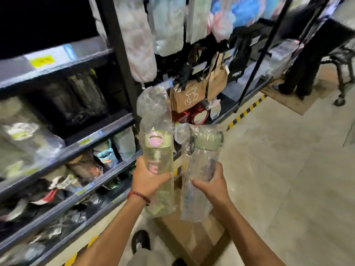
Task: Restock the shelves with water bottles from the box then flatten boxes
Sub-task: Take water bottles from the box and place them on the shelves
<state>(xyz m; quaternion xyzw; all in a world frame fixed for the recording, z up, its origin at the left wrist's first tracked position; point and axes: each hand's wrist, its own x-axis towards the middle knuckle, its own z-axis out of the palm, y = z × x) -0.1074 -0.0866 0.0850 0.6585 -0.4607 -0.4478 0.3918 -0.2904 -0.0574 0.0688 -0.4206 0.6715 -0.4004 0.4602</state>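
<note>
Open floor (288, 169) to the right; shelves (76, 150) crowd the left. Left hand (148, 179) grips pink-capped bottle (156, 150), right hand (211, 186) grips green-capped bottle (203, 160), both upright in bubble wrap, just apart. Cardboard box (192, 237) sits below them, mostly hidden. Hanging bags (192, 96) far behind. Shelf goods are blurred.

Shelves (92, 144) run from 7 to 11 o'clock, tiers packed with wrapped goods; little open room between rows. Black upright post (119, 60) at 12 o'clock splits the shelf bay from the hanging bags (194, 96) at 1 o'clock. Both hands occupied: left hand (148, 179) grips a wrapped bottle (156, 150), right hand (209, 186) grips another bottle (203, 160). Cardboard box (194, 239) on the floor directly below. Open floor (288, 169) from 2 to 5 o'clock; a person's legs (299, 79) stand at 2 o'clock.
</note>
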